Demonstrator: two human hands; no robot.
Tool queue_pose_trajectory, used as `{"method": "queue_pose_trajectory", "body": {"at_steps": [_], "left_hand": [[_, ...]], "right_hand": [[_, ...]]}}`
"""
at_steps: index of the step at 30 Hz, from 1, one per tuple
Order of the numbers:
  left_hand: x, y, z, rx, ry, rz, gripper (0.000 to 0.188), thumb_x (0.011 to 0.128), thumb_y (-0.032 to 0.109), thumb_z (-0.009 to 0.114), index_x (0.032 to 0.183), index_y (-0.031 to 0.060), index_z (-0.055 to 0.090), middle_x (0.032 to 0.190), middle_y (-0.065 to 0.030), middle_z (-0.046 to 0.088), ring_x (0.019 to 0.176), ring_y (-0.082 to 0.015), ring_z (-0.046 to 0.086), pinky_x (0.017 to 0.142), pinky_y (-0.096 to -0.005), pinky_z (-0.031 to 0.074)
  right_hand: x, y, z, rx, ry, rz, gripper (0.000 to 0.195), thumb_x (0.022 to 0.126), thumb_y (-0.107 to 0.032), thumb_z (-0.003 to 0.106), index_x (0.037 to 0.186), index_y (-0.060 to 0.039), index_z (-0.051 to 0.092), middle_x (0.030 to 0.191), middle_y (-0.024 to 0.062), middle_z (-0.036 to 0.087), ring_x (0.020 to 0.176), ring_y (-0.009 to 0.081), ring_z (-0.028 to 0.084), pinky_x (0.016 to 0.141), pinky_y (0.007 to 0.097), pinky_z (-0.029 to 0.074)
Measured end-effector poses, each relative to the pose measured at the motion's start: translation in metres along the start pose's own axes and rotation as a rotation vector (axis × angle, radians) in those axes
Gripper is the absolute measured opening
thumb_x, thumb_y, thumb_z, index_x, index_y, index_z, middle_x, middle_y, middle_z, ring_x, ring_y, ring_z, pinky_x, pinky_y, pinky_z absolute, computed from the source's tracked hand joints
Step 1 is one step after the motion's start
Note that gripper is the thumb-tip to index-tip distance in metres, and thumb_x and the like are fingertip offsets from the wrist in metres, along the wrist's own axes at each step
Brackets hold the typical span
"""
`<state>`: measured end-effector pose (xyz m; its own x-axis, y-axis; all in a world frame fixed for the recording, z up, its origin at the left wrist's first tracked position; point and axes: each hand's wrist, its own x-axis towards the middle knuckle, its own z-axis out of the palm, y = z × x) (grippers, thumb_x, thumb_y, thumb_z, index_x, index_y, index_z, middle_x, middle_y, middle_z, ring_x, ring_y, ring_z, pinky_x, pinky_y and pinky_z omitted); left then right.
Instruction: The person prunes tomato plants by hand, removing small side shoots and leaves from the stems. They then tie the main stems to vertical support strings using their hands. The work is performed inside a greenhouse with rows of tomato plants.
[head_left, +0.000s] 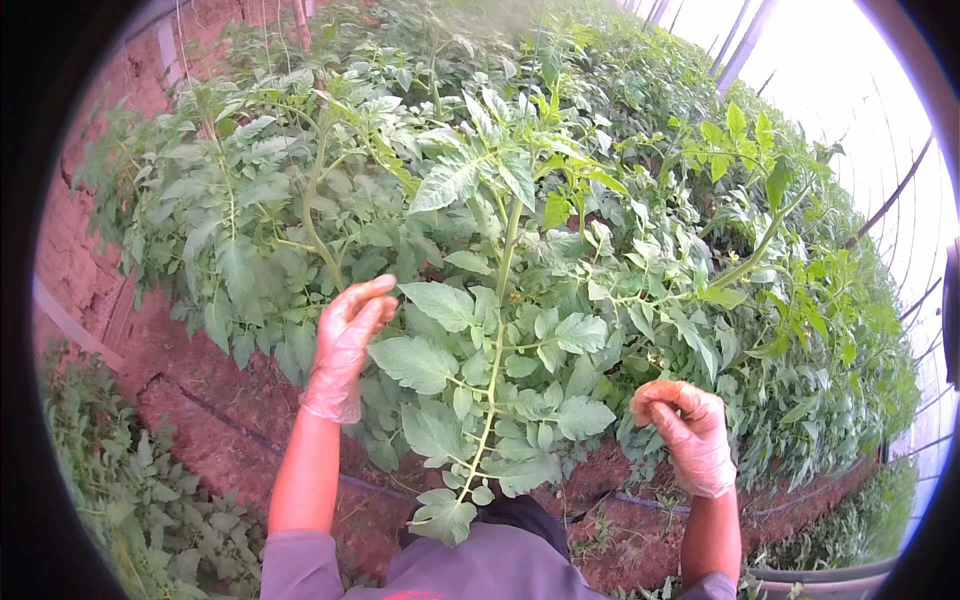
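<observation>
A tall tomato plant stem (510, 244) rises in front of me, and a long compound leaf (491, 397) hangs from it towards my chest. On its left, my left hand (345, 345), in a thin clear plastic glove, is raised with the fingers extended and nothing visible in them. Its fingertips are near a second tomato stem (313, 206) and the leaflets of the long leaf. My right hand (690, 431), gloved the same way, is beside the lower foliage with fingers curled towards the thumb. Whether something small sits between those fingertips cannot be told.
Dense tomato plants (637, 97) fill the row ahead, some with small yellow flowers. Another thick stem (761, 244) leans right. Reddish soil (630, 540) and a dark irrigation line (225, 420) run below. An earthen wall (82, 262) stands left; translucent greenhouse film (840, 97) is right.
</observation>
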<state>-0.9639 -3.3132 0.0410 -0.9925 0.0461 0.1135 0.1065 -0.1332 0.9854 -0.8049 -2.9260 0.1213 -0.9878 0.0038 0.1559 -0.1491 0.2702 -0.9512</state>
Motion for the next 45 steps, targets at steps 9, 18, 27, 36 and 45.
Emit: {"method": "queue_pose_trajectory", "body": {"at_steps": [9,18,27,36,45], "left_hand": [[0.087,-0.017,0.107,0.057,-0.454,-0.087,0.035,0.097,0.016,0.07,0.129,0.002,0.063,0.116,-0.0013,0.068,0.108,-0.0105,0.059,0.099,-0.0285,0.046],[0.059,0.003,0.113,0.262,-0.382,-0.008,0.029,0.098,0.019,0.065,0.122,0.0023,0.067,0.1,-0.0041,0.072,0.087,-0.0088,0.059,0.084,-0.0271,0.05],[0.05,-0.005,0.113,0.232,-0.304,-0.09,0.027,0.1,0.013,0.063,0.123,0.0008,0.065,0.101,-0.0024,0.07,0.093,-0.0077,0.062,0.084,-0.0241,0.05],[0.03,-0.003,0.124,-0.199,-0.153,-0.021,0.021,0.098,0.006,0.066,0.118,0.0019,0.065,0.104,-0.0045,0.069,0.097,-0.0132,0.066,0.085,-0.0297,0.054],[0.021,-0.018,0.103,-0.207,-0.469,0.135,0.032,0.095,0.001,0.063,0.127,0.0026,0.059,0.116,-0.0095,0.066,0.105,-0.0178,0.065,0.091,-0.0336,0.055]], "right_hand": [[0.165,-0.07,0.059,-0.181,0.111,-0.264,0.013,0.094,-0.003,0.069,0.106,-0.0006,0.07,0.089,0.0035,0.07,0.076,0.0092,0.063,0.071,0.0256,0.053],[0.234,-0.063,0.109,-0.468,0.5,-0.829,0.028,0.08,-0.013,0.081,0.104,-0.0101,0.066,0.073,0.006,0.064,0.057,0.0232,0.063,0.056,0.0329,0.05],[0.246,-0.131,0.109,0.698,-0.329,-0.028,0.041,0.094,-0.022,0.074,0.124,0.0011,0.058,0.098,0.0075,0.071,0.084,0.0116,0.065,0.08,0.0297,0.052],[0.217,-0.095,0.099,-0.326,0.41,-0.464,0.02,0.087,-0.011,0.071,0.105,-0.0062,0.065,0.079,0.0059,0.069,0.068,0.0147,0.065,0.065,0.0317,0.052],[0.213,-0.095,0.084,0.274,-0.095,-0.207,0.056,0.081,-0.015,0.079,0.132,-0.0084,0.057,0.105,0.004,0.07,0.089,0.0129,0.067,0.076,0.0296,0.052]]}}
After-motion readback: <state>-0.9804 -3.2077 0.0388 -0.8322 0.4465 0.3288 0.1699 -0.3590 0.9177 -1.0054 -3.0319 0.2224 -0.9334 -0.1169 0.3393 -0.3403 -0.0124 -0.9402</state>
